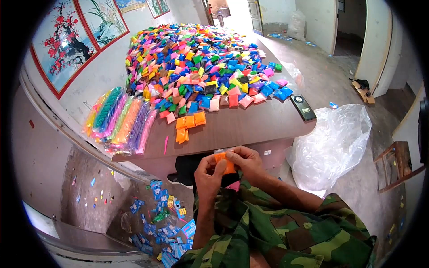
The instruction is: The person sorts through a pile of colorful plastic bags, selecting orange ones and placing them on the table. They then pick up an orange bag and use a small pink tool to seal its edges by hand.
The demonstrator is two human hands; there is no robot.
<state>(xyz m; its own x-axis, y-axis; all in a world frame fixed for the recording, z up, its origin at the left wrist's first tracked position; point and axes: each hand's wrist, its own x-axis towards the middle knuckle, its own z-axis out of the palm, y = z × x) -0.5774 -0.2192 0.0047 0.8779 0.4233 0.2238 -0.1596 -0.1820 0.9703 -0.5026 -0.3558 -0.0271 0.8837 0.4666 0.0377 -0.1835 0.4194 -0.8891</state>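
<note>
Both my hands hold one small orange packet (227, 166) just off the front edge of the table. My left hand (210, 174) pinches its left side, while my right hand (246, 161) grips the upper right near its clear plastic top. On the table (263, 123) beyond lie several matching orange packets (191, 121) in a small group. A thin pink plastic strip (166, 144) rests to their left. Behind them a large heap of multicoloured packets (192, 67) covers the far part of the table. What is inside the packets is hard to make out.
Long clear bags of coloured material (120, 120) lie at the table's left edge. A dark phone-like device (303, 107) sits at the right corner. A big clear plastic bag (330, 147) stands on the floor at right. Blue wrappers (167, 232) litter the floor at lower left.
</note>
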